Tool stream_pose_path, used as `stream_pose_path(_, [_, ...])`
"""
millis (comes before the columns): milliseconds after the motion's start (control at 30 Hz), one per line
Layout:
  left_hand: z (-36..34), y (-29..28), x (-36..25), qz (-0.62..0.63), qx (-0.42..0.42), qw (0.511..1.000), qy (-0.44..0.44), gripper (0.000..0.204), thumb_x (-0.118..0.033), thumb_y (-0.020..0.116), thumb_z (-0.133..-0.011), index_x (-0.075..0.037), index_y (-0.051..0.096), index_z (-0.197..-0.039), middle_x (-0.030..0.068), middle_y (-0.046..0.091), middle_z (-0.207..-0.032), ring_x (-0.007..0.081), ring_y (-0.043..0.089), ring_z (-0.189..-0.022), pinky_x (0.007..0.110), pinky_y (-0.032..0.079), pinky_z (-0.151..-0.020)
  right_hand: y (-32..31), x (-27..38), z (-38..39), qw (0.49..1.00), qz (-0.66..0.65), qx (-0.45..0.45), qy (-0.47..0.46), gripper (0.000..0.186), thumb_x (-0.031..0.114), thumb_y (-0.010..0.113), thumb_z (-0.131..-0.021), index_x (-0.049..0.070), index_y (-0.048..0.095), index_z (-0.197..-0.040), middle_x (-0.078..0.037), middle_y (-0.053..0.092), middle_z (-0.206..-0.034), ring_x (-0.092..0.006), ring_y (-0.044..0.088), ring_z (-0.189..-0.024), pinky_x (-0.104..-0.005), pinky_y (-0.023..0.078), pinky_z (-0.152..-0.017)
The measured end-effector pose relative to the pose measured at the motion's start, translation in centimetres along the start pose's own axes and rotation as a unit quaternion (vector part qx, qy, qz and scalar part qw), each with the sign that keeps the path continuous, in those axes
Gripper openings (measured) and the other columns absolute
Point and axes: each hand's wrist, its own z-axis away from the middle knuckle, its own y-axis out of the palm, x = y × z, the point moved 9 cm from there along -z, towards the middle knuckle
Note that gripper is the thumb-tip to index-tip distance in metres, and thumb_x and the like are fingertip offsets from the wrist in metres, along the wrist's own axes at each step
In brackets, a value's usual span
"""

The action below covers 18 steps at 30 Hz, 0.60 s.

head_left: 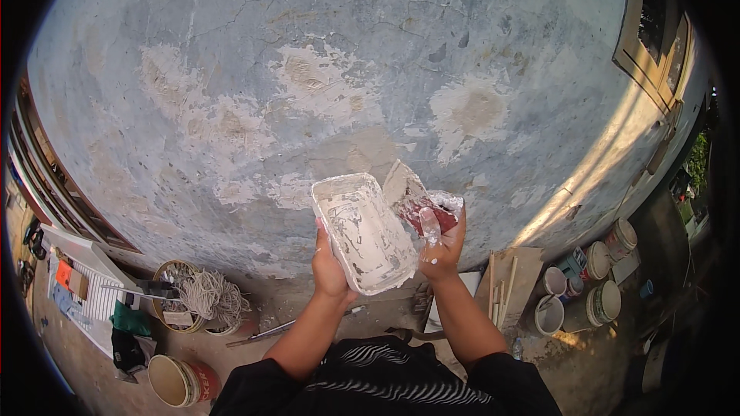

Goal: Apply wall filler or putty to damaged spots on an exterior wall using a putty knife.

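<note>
My left hand grips the side of a white rectangular tub, which is tilted so its inside shows, coated with pale wall filler. In my right hand is a putty knife, its broad blade caked with filler and pointing up beside the tub's right rim. Its reddish grip is partly covered by my filler-smeared fingers. Before me rises a blue-grey wall with rough pale patches, among them one in the middle and one farther right. Neither tool nor tub appears to touch the wall.
Below on the left are a coil of rope on a bucket and an upright bucket. Boards lean at the wall's foot, with several buckets to their right. A wooden window frame edges the upper right.
</note>
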Motion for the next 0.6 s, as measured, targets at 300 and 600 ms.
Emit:
stream_pose_path(300, [0.1, -0.4, 0.1, -0.014, -0.014, 1.0, -0.002, 0.061, -0.049, 0.025, -0.103, -0.003, 0.036, -0.142, 0.0153, 0.05, -0.136, 0.0287, 0.053, -0.121, 0.041, 0.043, -0.103, -0.6, -1.2, 0.9, 0.984, 0.15, 0.059, 0.07, 0.021, 0.007, 0.059, -0.093, -0.003, 0.061, -0.111, -0.009, 0.067, -0.103, -0.0139, 0.062, -0.094, -0.0286, 0.048, -0.087])
stream_pose_path(600, [0.7, 1.1, -1.6, -0.065, -0.018, 0.998, 0.016, 0.065, -0.053, 0.028, -0.102, -0.002, 0.035, -0.143, 0.0164, 0.05, -0.136, 0.0279, 0.054, -0.12, 0.04, 0.043, -0.102, -0.7, 1.1, 1.5, 0.954, 0.287, 0.083, -0.036, 0.018, -0.005, 0.059, -0.082, -0.006, 0.066, -0.099, -0.017, 0.065, -0.091, -0.0238, 0.063, -0.078, -0.0306, 0.048, -0.072])
